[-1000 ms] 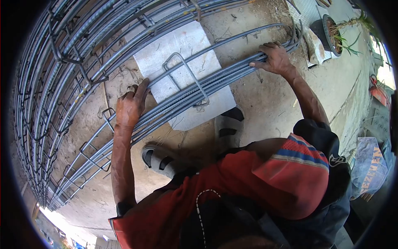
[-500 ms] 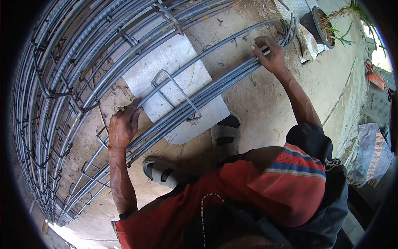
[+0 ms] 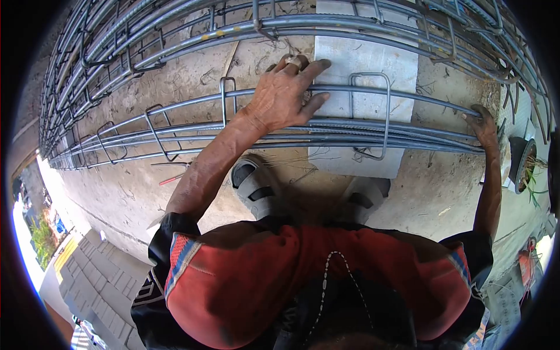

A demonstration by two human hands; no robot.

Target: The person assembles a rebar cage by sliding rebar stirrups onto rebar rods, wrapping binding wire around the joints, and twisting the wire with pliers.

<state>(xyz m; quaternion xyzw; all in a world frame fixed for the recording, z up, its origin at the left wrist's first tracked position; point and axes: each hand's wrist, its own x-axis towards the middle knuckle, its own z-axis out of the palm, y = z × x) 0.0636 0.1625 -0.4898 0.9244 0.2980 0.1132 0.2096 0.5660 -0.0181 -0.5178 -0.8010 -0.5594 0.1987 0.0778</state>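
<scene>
Grey upper rod [image 3: 367, 90], one, under left hand [image 3: 281, 96], right hand [image 3: 485, 129].

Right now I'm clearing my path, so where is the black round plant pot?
In the head view, the black round plant pot is at far right, below and outward of the right hand.

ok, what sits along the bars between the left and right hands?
One wire stirrup around the bars, with a pale sheet beneath on the floor. The head view shows it.
</scene>
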